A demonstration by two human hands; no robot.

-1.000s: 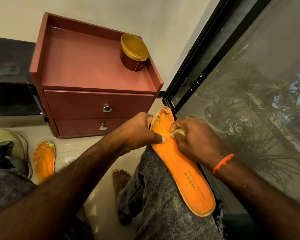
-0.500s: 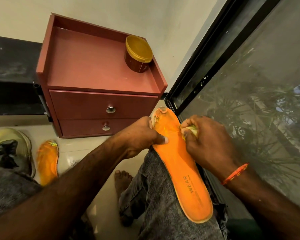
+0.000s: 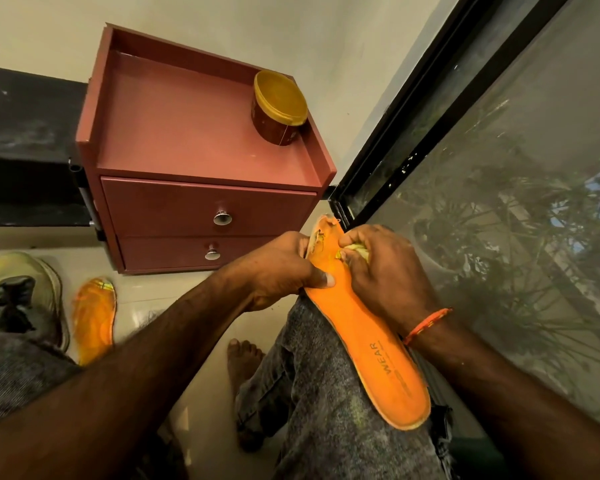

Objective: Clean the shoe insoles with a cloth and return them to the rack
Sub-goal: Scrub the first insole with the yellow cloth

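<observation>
- Insole [image 3: 368,344] on right knee, same place as before.
- Left hand [image 3: 278,268] still gripping its left edge.
- Right hand [image 3: 381,271], clutching cloth [image 3: 357,249], now nearer the toe end than before.

Long foam insole on knee [image 3: 368,341]: bright orange, dark "WEAR" print near heel, pale yellowish rim.
Small bunched cloth [image 3: 355,249]: pale yellow-green.
Second flat insole on floor [image 3: 94,317]: orange, yellow-green patch at toe.
Laced sports shoe [image 3: 21,299]: pale green, dark grey tongue.
Two-drawer wooden cabinet [image 3: 194,157]: reddish brown, silver knobs.
Round lidded tub [image 3: 279,110]: dark red body, mustard-yellow lid.
Thin wrist thread [image 3: 426,325]: orange.
Mottled denim trousers [image 3: 326,410]: grey, speckled.
Glossy tiled floor [image 3: 205,393]: cream.
</observation>
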